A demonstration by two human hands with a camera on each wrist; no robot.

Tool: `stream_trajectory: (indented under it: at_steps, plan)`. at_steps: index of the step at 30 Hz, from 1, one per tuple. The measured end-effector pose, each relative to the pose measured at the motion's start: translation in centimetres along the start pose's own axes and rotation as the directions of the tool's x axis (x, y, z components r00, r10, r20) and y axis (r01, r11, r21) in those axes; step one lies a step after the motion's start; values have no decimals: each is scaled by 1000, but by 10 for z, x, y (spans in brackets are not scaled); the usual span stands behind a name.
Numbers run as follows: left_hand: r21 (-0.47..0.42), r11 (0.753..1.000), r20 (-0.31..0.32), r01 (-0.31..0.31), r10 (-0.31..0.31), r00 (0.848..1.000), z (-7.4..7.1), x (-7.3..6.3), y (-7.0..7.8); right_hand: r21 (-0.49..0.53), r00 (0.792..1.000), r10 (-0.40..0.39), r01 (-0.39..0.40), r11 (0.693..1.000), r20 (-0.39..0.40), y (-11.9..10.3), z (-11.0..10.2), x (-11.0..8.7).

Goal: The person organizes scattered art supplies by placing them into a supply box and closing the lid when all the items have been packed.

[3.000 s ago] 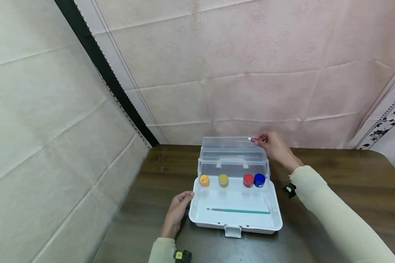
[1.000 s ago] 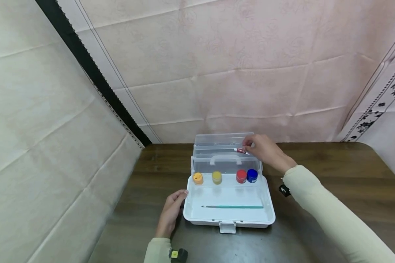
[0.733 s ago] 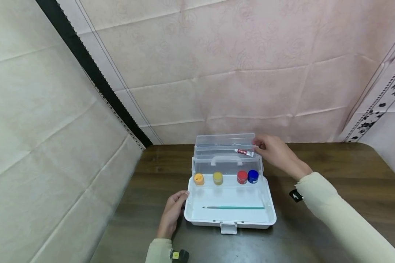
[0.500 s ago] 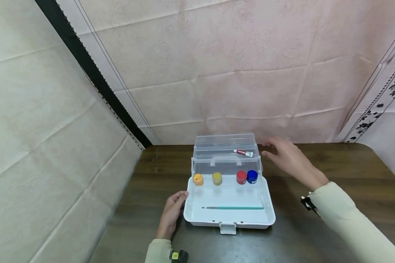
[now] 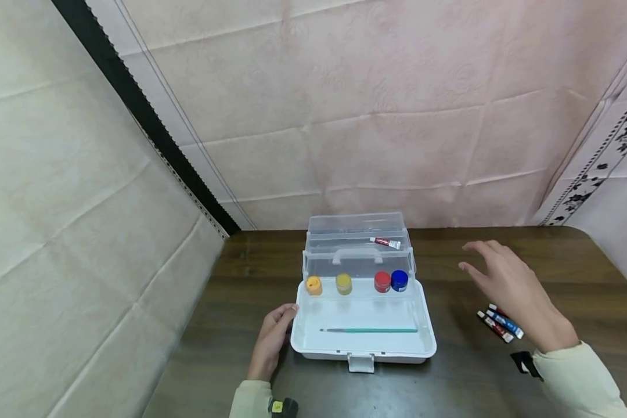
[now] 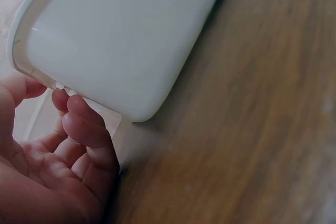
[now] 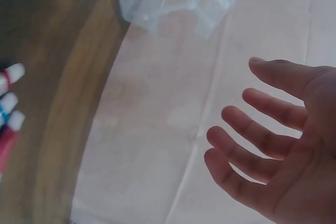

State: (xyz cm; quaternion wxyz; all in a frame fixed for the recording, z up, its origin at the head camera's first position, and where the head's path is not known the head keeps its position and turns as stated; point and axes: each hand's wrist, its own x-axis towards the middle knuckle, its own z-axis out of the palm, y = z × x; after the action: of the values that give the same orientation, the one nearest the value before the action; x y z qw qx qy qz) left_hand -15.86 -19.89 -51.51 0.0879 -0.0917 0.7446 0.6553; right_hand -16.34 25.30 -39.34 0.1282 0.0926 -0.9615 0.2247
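Observation:
An opened white plastic case (image 5: 366, 313) with a clear lid (image 5: 357, 223) sits on the table. My left hand (image 5: 273, 337) pinches the rim at its left side; in the left wrist view the thumb and curled fingertips (image 6: 84, 111) meet that edge. My right hand (image 5: 512, 284) is raised over the table with fingers spread, holding nothing. Just below it lie several small paint tubes, among them a blue tube (image 5: 505, 324) and a dark red tube (image 5: 493, 326). Another dark red paint tube (image 5: 385, 242) lies in the lid's section.
Along the case's back stand an orange paint jar (image 5: 314, 285), a yellow jar (image 5: 343, 284), a red jar (image 5: 382, 281) and a blue jar (image 5: 399, 280). A green paintbrush (image 5: 368, 330) lies across the tray. Cloth (image 5: 397, 145) hangs behind the wooden table (image 5: 256, 267).
My right hand let go of the dark red tube, leaving it in the lid, then moved right and toward me, uncovering the tubes on the table. My left hand stayed on the case.

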Motion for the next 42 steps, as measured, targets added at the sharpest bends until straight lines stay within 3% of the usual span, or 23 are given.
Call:
stream_trajectory:
  at_steps: [10, 18, 28, 34, 42]
  plan:
    - [-8, 1000, 31, -7, 7, 999, 3, 1, -5, -48, 985, 97, -91, 995, 142, 47, 25, -39]
    - [1, 1000, 15, -15, 15, 1000, 0, -2, -2, -97, 989, 86, -74, 992, 122, 65, 48, -62]
    - [-12, 1000, 7, -16, 16, 1000, -2, 1, 1, -103, 995, 62, -54, 993, 80, 66, 54, -65]
    - [-9, 1000, 14, -11, 11, 1000, -1, 1, 0, -66, 988, 111, -104, 992, 108, 72, 55, -66]
    - [-9, 1000, 17, -12, 12, 1000, -1, 2, -2, -90, 977, 132, -119, 989, 165, 82, 53, -67]
